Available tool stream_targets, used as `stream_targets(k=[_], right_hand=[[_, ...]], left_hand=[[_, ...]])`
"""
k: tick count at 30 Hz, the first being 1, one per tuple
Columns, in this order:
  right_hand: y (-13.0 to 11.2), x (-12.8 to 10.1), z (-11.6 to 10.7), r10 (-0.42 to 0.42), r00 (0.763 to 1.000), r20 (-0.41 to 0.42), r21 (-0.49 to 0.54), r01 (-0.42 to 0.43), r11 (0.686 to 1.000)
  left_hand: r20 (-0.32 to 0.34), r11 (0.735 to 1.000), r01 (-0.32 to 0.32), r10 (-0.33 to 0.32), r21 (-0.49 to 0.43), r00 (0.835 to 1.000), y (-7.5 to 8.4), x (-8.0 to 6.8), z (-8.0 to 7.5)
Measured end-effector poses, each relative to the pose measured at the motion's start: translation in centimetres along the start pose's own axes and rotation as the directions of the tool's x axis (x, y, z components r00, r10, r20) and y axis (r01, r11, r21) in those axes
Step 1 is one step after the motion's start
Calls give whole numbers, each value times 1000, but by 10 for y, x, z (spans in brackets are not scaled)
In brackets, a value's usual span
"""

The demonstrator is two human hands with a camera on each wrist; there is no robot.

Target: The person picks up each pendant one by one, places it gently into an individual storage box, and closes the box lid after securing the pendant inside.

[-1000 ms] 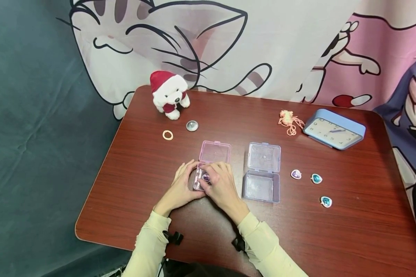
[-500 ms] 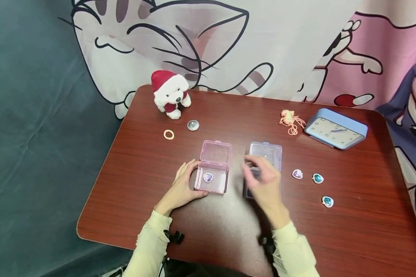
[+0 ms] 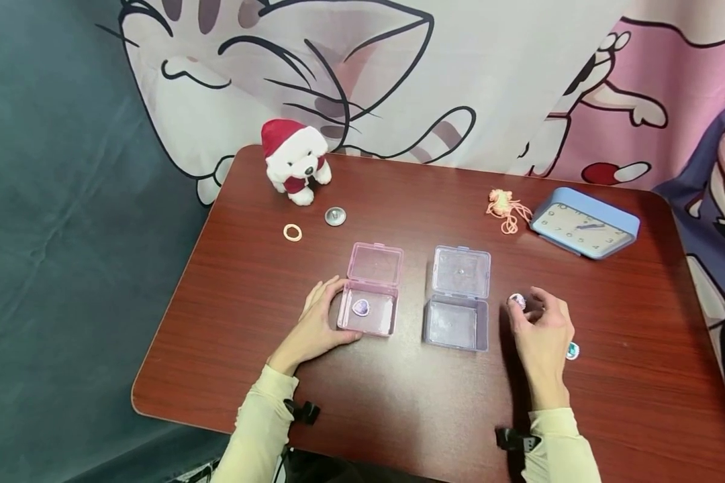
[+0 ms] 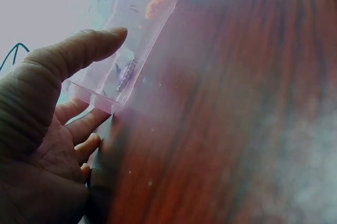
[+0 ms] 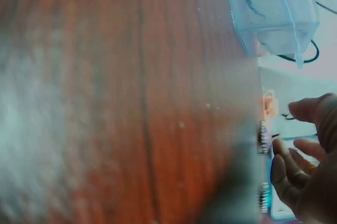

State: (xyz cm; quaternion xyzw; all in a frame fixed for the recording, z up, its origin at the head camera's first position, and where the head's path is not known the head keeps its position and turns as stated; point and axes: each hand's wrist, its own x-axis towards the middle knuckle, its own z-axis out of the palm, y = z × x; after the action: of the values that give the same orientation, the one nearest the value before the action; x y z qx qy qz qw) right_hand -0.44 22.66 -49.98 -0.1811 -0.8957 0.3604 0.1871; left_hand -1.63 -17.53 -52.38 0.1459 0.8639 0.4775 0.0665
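Pale purple heart-shaped gem (image 3: 516,301): lies on the dark red wooden table (image 3: 610,396), just right of the blue box, at the right hand's fingertips.
Right hand (image 3: 540,335): fingers curled over the gem, thumb and forefinger closing on it; whether they truly pinch it, I cannot tell.
Left hand (image 3: 317,325): fingers relaxed against the left side of the open pink plastic box (image 3: 370,303).
Pink box: holds a purple heart gem (image 3: 360,308).
Open blue plastic box (image 3: 457,308): stands between the hands.
Teal heart gem (image 3: 572,350): peeks out beside the right hand.
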Motion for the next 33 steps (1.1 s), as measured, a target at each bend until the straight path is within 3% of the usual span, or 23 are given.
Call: stream_targets(k=[5,10,21,27,33], right_hand=[[11,0,4,2,998,62,-59,1,998],[16,-3,7,-23,997,71,-80,29,996],[19,-1,11,-69,997,46,-87,73,993],[18,1,11,-82,996,30,-94,85,992],[14,1,8,-81,997,16,-98,82,992]], left_hand=[[22,1000,23,-23,15,999,2,1,-2],[18,1000,17,-17,7,1000,-3,-3,1],[24,1000,23,-23,21,999,1,-2,-3],[0,1000,-20,20,10,1000,-1,-2,-1],[-5,1000,-15,15,-4,1000,-5,-1,3]])
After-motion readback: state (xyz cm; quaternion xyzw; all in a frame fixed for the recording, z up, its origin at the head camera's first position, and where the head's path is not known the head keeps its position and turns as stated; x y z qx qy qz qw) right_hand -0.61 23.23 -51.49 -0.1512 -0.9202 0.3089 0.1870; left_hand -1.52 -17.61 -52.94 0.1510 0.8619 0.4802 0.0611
